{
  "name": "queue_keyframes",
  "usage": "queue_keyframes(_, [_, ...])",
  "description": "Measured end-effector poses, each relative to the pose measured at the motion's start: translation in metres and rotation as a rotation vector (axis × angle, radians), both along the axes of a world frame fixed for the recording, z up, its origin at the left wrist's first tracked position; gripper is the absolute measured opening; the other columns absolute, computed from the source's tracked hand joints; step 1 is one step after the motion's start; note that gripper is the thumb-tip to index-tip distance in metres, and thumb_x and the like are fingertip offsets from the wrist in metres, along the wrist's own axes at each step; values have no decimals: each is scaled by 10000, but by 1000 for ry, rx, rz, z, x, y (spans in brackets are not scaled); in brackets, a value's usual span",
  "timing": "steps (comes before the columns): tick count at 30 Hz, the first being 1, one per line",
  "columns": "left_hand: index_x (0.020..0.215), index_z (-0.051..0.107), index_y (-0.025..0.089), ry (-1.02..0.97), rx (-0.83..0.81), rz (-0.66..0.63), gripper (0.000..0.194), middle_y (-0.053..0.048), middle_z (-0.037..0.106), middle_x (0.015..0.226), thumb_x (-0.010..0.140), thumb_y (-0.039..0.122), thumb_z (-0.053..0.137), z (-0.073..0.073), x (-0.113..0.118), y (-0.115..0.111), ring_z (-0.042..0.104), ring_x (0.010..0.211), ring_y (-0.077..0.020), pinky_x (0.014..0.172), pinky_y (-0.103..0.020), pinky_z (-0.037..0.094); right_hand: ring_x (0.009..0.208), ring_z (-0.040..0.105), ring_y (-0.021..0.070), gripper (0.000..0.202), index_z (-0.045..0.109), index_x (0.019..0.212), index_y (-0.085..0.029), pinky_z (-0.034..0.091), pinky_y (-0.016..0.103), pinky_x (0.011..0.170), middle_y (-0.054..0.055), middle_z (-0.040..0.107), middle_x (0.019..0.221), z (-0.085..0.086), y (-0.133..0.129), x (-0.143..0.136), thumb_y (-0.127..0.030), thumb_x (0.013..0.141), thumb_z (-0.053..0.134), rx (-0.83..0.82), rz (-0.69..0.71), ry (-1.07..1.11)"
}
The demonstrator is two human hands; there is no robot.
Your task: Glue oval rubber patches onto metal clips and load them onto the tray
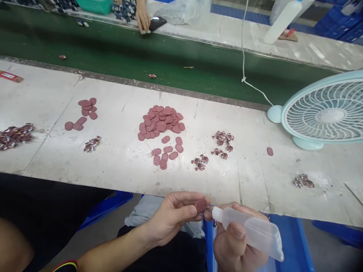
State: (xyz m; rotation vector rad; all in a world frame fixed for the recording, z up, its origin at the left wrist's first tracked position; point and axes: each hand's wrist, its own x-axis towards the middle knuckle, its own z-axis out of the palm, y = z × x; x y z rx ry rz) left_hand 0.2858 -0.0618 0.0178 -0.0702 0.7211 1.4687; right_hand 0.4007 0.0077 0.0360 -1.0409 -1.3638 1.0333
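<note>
Between its thumb and fingers, my left hand (181, 215) pinches a reddish-brown oval disc (201, 205). My right hand (238, 241) is wrapped round a translucent squeeze bottle (252, 230) with a white cap and a thin metal tip. The tip points left and meets or nearly meets the disc's edge. A small dark brown piece (214, 223) shows by my right fingers; how it is held is unclear. Beyond my hands lie a heap of similar oval discs (161, 121), some loose discs (167, 149), and clusters of small brown-and-white figures (200, 162).
A pale blue fan (323, 113) stands on the white table (124, 162) at right, its cord crossing a green conveyor belt (198, 79). More discs (87, 107) and figures (17, 136) lie left. Across the belt is another person's hand (143, 19). A blue crate (292, 241) sits below.
</note>
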Motion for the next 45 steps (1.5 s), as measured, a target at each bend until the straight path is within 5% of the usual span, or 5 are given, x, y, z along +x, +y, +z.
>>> queue_keyframes(6, [1065,775,198,2,38,2,315,-103,783,1086,760,255,832,0,-2,-2,749,867,-182,832,-277,561,509,629,231,270,636,996,-204,496,394,472,9,689,682,-3,-1,-6,-367,792,705,71,-15,-18])
queue_keyframes(12, [1072,771,194,-4,6,-7,338,-109,778,1104,749,267,840,-2,-3,-4,743,861,-174,811,-258,555,549,597,257,217,664,1005,-343,527,498,504,3,665,739,7,-7,-10,-443,814,685,-68,-52,29])
queue_keyframes(36, [1069,766,185,-26,-10,-12,314,-109,772,1120,768,251,825,-2,-4,-7,739,920,-179,785,-225,552,569,620,253,185,645,1024,-369,534,477,492,-11,608,688,14,-9,-9,-393,847,599,-82,64,36])
queue_keyframes(41, [1053,769,201,-44,45,17,246,-108,766,1137,808,210,786,0,-7,-7,730,1022,-211,795,-223,546,552,620,176,246,624,987,-247,530,305,406,2,602,692,17,36,19,-421,815,607,-638,181,586])
queue_keyframes(45, [1050,769,195,-48,65,43,217,-108,765,1137,833,184,756,1,-12,-8,727,1024,-203,795,-216,544,597,535,138,438,484,1259,-258,515,246,404,-6,512,776,-14,100,42,-305,837,589,-1146,28,1662])
